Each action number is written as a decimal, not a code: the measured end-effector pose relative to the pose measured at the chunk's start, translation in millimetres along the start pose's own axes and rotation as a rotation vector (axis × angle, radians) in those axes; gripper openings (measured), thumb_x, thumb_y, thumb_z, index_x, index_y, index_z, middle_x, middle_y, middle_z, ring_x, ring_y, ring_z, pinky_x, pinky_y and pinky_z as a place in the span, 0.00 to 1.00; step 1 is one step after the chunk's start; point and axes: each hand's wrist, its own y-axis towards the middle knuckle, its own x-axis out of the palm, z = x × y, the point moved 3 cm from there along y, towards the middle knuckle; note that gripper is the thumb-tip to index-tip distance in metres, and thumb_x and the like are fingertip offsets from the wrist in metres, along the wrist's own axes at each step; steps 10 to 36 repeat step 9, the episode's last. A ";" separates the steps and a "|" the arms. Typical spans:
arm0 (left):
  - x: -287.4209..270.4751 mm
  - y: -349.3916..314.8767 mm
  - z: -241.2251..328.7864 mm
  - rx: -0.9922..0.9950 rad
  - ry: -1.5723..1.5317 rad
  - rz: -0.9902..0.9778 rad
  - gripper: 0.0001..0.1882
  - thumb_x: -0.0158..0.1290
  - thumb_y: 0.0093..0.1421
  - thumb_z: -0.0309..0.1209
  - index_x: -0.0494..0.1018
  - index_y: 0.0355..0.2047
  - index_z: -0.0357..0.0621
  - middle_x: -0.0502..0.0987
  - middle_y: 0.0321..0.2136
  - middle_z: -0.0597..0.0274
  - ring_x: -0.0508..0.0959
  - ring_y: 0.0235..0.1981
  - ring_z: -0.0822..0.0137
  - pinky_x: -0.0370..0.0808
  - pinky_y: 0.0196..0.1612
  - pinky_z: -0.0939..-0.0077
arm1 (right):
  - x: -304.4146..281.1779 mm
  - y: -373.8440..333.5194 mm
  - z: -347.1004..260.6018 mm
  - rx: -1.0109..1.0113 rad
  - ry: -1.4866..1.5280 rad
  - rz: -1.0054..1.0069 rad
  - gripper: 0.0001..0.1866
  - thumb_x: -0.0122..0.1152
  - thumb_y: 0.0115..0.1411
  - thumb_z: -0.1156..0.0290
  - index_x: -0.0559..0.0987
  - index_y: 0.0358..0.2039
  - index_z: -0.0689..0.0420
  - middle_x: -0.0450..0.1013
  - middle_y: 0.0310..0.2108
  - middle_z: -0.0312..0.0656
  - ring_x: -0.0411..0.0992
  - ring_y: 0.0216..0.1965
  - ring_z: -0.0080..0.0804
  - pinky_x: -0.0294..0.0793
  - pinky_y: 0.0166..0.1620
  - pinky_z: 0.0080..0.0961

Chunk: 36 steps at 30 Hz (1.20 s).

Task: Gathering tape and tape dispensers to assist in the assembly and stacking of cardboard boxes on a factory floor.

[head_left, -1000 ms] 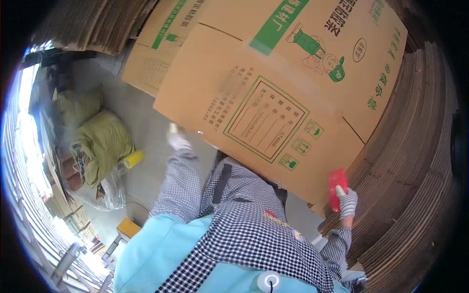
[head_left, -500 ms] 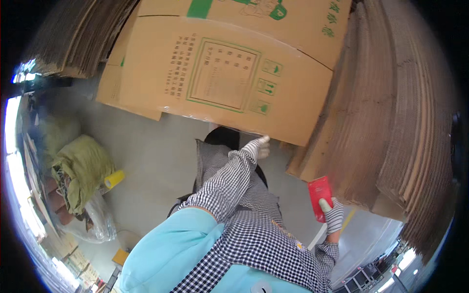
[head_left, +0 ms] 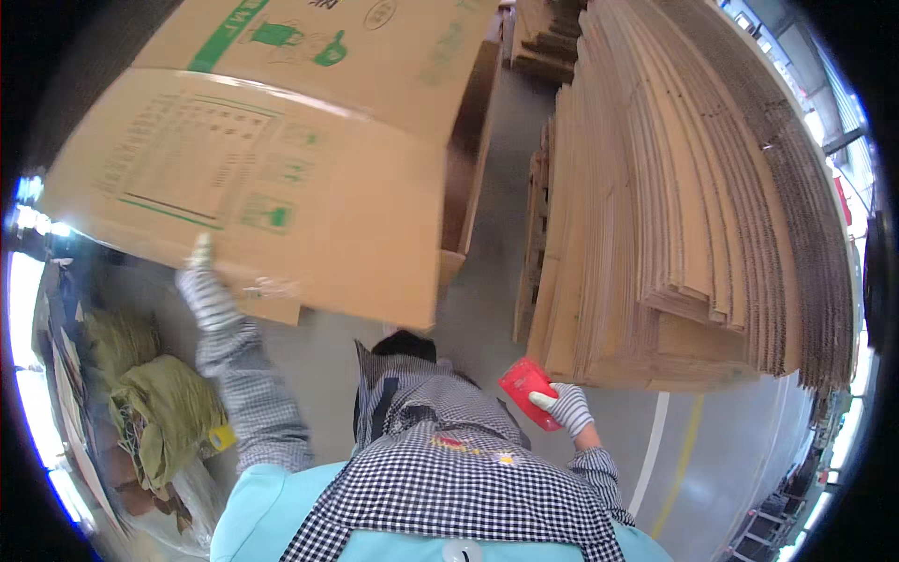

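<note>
A large brown cardboard box (head_left: 375, 206) with green print fills the upper left. My left hand (head_left: 208, 295), in a striped white glove, is at its near edge. The thumb lies on top of the cardboard, and the fingers curl out of sight below the edge. My right hand (head_left: 565, 408), gloved the same way, is closed around a red flat block-like object (head_left: 526, 386). What kind of object it is cannot be made out. It is held low, away from the box, near the stacked cardboard.
Tall stacks of flattened cardboard (head_left: 646, 244) stand along the right. Green woven sacks (head_left: 169, 412), clear plastic (head_left: 187, 501) and a yellow roll (head_left: 222, 437) lie at the left. Grey floor (head_left: 506, 178) runs between box and stacks, with a yellow line (head_left: 682, 459) at lower right.
The box has shifted left and turned, and a gap shows between it and the right stacks. My left hand has moved left along its edge. The red object has moved left.
</note>
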 end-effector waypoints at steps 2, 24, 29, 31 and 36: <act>-22.6 45.3 84.7 0.162 0.036 0.017 0.16 0.61 0.56 0.34 0.76 0.38 0.32 0.77 0.28 0.60 0.75 0.27 0.68 0.76 0.32 0.72 | 5.2 12.7 -21.7 -0.053 0.004 0.012 0.36 0.59 0.48 0.34 0.83 0.36 0.58 0.79 0.29 0.53 0.79 0.33 0.46 0.76 0.40 0.36; -122.2 158.3 127.0 0.531 1.152 0.086 0.32 0.64 0.53 0.46 0.71 0.49 0.33 0.78 0.40 0.51 0.79 0.37 0.59 0.75 0.47 0.61 | -12.0 24.7 -99.8 -0.210 -0.046 -0.021 0.34 0.62 0.48 0.37 0.83 0.39 0.58 0.80 0.29 0.49 0.80 0.32 0.41 0.77 0.40 0.33; -122.2 158.3 127.0 0.531 1.152 0.086 0.32 0.64 0.53 0.46 0.71 0.49 0.33 0.78 0.40 0.51 0.79 0.37 0.59 0.75 0.47 0.61 | -12.0 24.7 -99.8 -0.210 -0.046 -0.021 0.34 0.62 0.48 0.37 0.83 0.39 0.58 0.80 0.29 0.49 0.80 0.32 0.41 0.77 0.40 0.33; -122.2 158.3 127.0 0.531 1.152 0.086 0.32 0.64 0.53 0.46 0.71 0.49 0.33 0.78 0.40 0.51 0.79 0.37 0.59 0.75 0.47 0.61 | -12.0 24.7 -99.8 -0.210 -0.046 -0.021 0.34 0.62 0.48 0.37 0.83 0.39 0.58 0.80 0.29 0.49 0.80 0.32 0.41 0.77 0.40 0.33; -122.2 158.3 127.0 0.531 1.152 0.086 0.32 0.64 0.53 0.46 0.71 0.49 0.33 0.78 0.40 0.51 0.79 0.37 0.59 0.75 0.47 0.61 | -12.0 24.7 -99.8 -0.210 -0.046 -0.021 0.34 0.62 0.48 0.37 0.83 0.39 0.58 0.80 0.29 0.49 0.80 0.32 0.41 0.77 0.40 0.33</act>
